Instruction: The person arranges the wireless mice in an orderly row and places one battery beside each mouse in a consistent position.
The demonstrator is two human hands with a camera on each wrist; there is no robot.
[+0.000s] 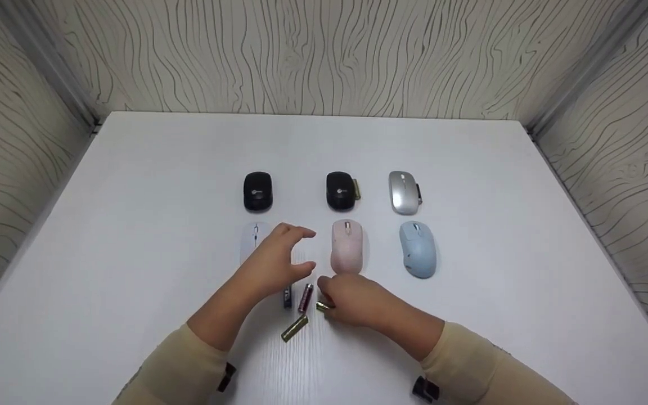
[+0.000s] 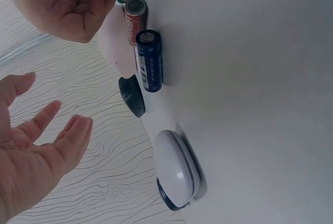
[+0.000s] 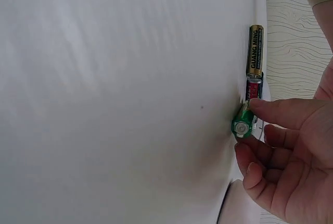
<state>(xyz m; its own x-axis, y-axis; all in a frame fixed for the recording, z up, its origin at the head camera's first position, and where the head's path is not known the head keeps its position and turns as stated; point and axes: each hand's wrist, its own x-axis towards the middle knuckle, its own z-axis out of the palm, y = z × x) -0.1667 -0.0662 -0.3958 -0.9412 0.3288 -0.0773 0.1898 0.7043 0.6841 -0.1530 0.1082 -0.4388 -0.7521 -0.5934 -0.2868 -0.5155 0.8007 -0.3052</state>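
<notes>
Between thumb and fingers, my right hand [image 1: 355, 299] pinches a green battery [image 3: 242, 123] just in front of the pink mouse [image 1: 347, 250]. My left hand [image 1: 272, 261] hovers with thumb and fingers spread, holding nothing, and partly covers a white mouse [image 1: 250, 239] in the head view. Close by lie a blue battery [image 2: 151, 62], a dark red battery [image 1: 305, 299] and a gold battery [image 1: 295, 328] lettered "GUANG MING" in the right wrist view.
Behind, two black mice [image 1: 257, 191] and a silver mouse [image 1: 403, 192] form a back row on the white table [image 1: 144, 185]. A gold battery [image 1: 356, 189] sits beside the middle black mouse, a dark battery [image 1: 419, 194] beside the silver one. To the right is a light blue mouse [image 1: 419, 249].
</notes>
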